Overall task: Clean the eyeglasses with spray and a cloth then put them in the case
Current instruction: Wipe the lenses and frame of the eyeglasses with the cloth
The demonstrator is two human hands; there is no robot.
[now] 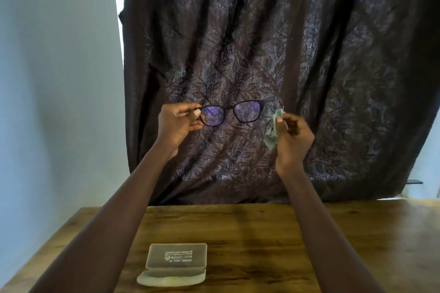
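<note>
wooden table [333,245] | on it: open glasses case [175,265], lid up, near front edge, left of centre

left hand [177,123]: raised, pinches eyeglasses [214,115] | right hand [294,138]: raised, grips cloth [272,131] | 2 arms outstretched

You have dark glossy-framed eyeglasses [232,113] with shiny, purple-tinted lenses and a soft, crumpled grey-green cloth [273,129]. Your worktop [262,233] is smooth grained wood; the case [175,263] looks matt, the curtain [262,54] coarsely woven.
</note>
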